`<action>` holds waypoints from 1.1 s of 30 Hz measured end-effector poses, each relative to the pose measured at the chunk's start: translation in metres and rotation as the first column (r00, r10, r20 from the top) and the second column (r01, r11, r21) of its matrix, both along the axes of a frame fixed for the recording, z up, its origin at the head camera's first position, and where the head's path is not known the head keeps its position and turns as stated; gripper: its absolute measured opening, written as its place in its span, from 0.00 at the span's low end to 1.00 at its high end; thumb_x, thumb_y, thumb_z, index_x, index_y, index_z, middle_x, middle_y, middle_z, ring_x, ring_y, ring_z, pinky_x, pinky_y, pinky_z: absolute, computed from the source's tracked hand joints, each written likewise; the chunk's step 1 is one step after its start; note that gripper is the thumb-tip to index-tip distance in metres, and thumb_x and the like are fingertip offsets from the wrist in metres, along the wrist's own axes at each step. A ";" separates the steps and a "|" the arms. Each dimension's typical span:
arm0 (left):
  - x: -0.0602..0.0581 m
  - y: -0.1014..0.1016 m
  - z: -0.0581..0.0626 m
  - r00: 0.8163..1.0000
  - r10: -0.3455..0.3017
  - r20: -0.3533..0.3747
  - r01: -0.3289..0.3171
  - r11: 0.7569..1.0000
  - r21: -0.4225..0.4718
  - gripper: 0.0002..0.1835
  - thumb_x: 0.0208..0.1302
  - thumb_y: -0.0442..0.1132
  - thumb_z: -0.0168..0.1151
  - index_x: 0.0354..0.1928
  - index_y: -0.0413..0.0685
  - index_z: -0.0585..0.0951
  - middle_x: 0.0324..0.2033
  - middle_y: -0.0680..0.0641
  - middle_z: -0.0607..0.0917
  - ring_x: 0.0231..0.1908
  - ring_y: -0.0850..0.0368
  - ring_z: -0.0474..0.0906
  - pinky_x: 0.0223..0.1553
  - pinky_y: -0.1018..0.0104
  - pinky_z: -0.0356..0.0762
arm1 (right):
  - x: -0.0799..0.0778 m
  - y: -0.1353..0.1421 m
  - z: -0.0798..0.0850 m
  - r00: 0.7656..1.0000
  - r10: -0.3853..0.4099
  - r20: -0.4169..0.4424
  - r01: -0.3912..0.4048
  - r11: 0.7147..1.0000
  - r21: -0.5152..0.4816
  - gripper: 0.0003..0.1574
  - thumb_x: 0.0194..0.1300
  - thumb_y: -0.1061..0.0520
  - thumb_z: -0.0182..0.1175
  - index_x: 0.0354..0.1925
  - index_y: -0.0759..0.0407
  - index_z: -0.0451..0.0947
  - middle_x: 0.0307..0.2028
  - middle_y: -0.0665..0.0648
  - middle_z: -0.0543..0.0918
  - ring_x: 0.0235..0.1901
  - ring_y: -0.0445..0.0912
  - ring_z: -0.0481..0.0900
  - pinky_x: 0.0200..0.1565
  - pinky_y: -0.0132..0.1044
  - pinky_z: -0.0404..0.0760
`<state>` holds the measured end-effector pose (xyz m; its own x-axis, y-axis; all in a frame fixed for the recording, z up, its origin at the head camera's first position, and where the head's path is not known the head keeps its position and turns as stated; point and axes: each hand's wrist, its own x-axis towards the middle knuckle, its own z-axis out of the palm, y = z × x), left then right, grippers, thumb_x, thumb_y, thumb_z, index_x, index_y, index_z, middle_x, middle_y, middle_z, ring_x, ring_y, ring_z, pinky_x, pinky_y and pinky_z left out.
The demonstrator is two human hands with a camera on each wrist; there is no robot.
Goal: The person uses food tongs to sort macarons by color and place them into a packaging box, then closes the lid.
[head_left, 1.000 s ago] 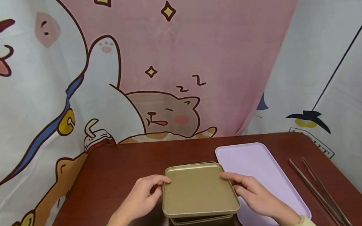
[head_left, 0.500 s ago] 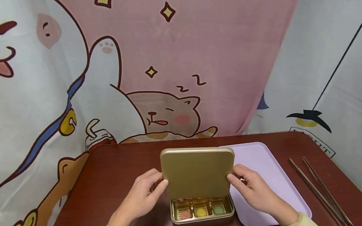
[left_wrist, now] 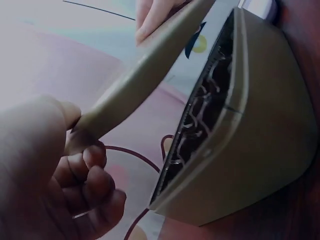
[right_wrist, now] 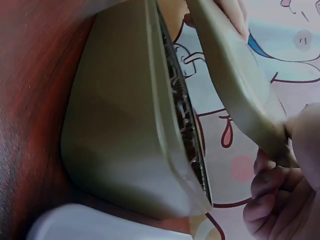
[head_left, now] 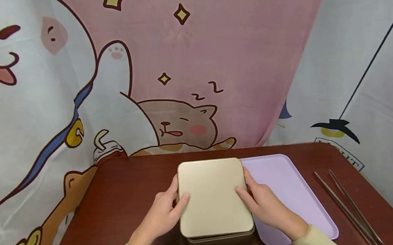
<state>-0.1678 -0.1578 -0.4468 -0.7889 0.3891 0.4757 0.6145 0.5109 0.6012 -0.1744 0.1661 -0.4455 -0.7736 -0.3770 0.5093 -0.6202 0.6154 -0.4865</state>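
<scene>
Both hands hold a gold metal lid by its sides, above a matching rectangular tin on the table. My left hand pinches the left edge, thumb on top and fingers beneath. On the right edge, my right hand grips the same way. The left wrist view shows the lid raised apart from the tin and tilted against its rim. Wavy insert edges show at the tin's mouth. In the right wrist view a gap also separates lid and tin. The tin's contents are hidden from the head view.
A lilac tray lies just right of the tin. Farther right, long metal tongs rest on the dark red-brown table. Behind the table hangs a printed cartoon curtain.
The lid was flat with its rim upward, then tipped up steeply, exposing pink, yellow and green pieces in the tin. Now its smooth, paler face is up and covers them from the head view.
</scene>
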 end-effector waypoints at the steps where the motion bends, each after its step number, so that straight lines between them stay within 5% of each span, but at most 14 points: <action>1: -0.001 0.001 -0.002 1.000 0.021 0.018 -0.021 1.000 -0.016 0.35 0.79 0.43 0.58 0.79 0.33 0.60 0.22 0.65 0.79 0.23 0.73 0.73 0.27 0.74 0.75 | -0.001 -0.001 -0.001 1.000 -0.011 0.015 0.011 1.000 0.029 0.44 0.78 0.57 0.59 0.78 0.77 0.52 0.51 0.71 0.87 0.45 0.46 0.88 0.45 0.44 0.88; 10: -0.005 0.005 -0.015 0.971 0.122 0.206 -0.097 0.987 -0.130 0.42 0.82 0.51 0.53 0.78 0.21 0.52 0.15 0.62 0.70 0.15 0.72 0.60 0.20 0.72 0.65 | -0.011 -0.008 -0.008 0.985 -0.132 0.109 0.104 0.966 0.235 0.47 0.79 0.45 0.58 0.76 0.78 0.57 0.47 0.76 0.86 0.40 0.58 0.90 0.43 0.53 0.87; 15: -0.008 0.008 -0.021 0.962 0.182 0.205 -0.145 0.972 -0.183 0.41 0.82 0.52 0.51 0.76 0.21 0.56 0.19 0.57 0.78 0.20 0.67 0.73 0.28 0.67 0.75 | -0.020 -0.010 -0.014 0.973 -0.149 0.179 0.092 0.952 0.291 0.48 0.80 0.43 0.55 0.76 0.79 0.57 0.48 0.77 0.86 0.43 0.61 0.90 0.46 0.56 0.86; 19: -0.009 0.010 -0.026 0.953 0.221 0.207 -0.174 0.959 -0.222 0.39 0.82 0.52 0.50 0.75 0.21 0.60 0.39 0.35 0.89 0.40 0.52 0.88 0.44 0.54 0.85 | -0.024 -0.010 -0.020 0.964 -0.167 0.208 0.093 0.941 0.325 0.46 0.80 0.42 0.54 0.76 0.77 0.58 0.46 0.75 0.87 0.43 0.61 0.89 0.44 0.57 0.86; 23: -0.010 0.011 -0.029 0.944 0.251 0.213 -0.197 0.950 -0.243 0.38 0.83 0.52 0.50 0.74 0.21 0.62 0.56 0.24 0.83 0.53 0.40 0.86 0.53 0.46 0.85 | -0.027 -0.010 -0.022 0.958 -0.171 0.229 0.089 0.940 0.329 0.46 0.80 0.42 0.54 0.77 0.75 0.59 0.46 0.74 0.87 0.44 0.62 0.89 0.45 0.59 0.85; 33: -0.011 0.014 -0.033 0.935 0.285 0.212 -0.217 0.931 -0.295 0.37 0.82 0.52 0.50 0.74 0.23 0.65 0.55 0.26 0.84 0.52 0.38 0.87 0.50 0.44 0.85 | -0.030 -0.008 -0.024 0.951 -0.180 0.251 0.090 0.938 0.335 0.45 0.80 0.41 0.53 0.76 0.74 0.62 0.47 0.74 0.87 0.46 0.63 0.88 0.45 0.60 0.85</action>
